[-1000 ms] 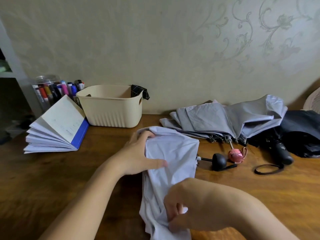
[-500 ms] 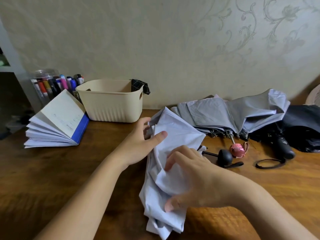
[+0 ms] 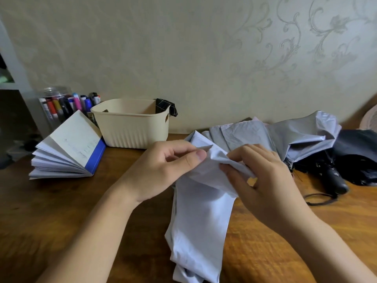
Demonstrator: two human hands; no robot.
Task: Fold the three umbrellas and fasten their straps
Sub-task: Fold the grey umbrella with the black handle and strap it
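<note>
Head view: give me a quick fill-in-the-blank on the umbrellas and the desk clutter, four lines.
1. The black umbrella lies to the ____ of the grey umbrella.
2. The dark checked cloth hangs over the rim of the cream ____.
3. The open book has a ____ cover.
4. Counting the pale umbrella, the table holds ____ umbrellas.
Missing: right; basket; blue; three.

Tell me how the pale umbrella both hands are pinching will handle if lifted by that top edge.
Probably floppy: the pale umbrella creases and sags between the left hand and right hand. Likely light for its size, since fingertip pinches alone hold its top up. It may slip a little, as the cloth looks smooth.
</note>
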